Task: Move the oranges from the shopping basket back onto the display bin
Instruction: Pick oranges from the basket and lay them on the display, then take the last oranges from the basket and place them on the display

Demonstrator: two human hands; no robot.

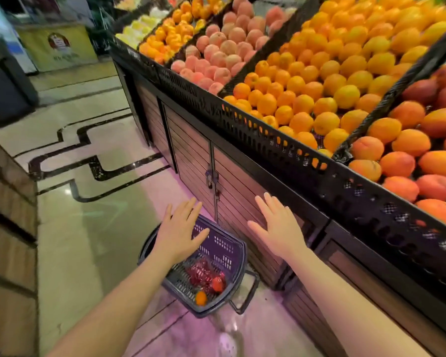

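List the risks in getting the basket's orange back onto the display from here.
The orange sits low in the floor basket against red packaged fruit; grabbing the wrong item is possible. Both the left hand and right hand are empty. The orange bin slopes and is piled full, so an added orange may roll.

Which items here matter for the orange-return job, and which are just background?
Job:
- shopping basket on the floor
- orange inside it
- orange display bin
- left hand and right hand, both open, holding nothing

Background:
- red packaged item in the basket
- peach bin
- bin at far right of reddish-orange fruit
- cabinet doors
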